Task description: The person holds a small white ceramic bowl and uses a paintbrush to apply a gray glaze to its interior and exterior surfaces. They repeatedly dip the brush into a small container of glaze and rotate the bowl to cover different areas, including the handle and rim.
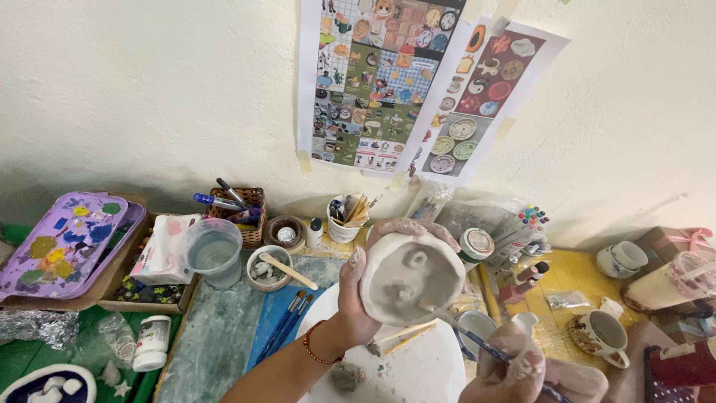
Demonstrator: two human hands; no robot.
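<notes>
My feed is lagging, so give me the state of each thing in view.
Clay bowl: unfired, tilted, held in left hand.
Brush: held in right hand, tip at bowl.
Water cup: upright, partly filled.
White mug: upright.
Paint jar: capped.

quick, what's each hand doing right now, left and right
Left hand: closed around the unfired clay bowl, tilting it up.
Right hand: fingers closed on a thin brush, tip at the bowl.

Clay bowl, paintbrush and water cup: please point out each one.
clay bowl [409, 277], head view, on its inner floor.
paintbrush [477, 343], head view, on its handle.
water cup [214, 254], head view, on its clear wall.
</notes>
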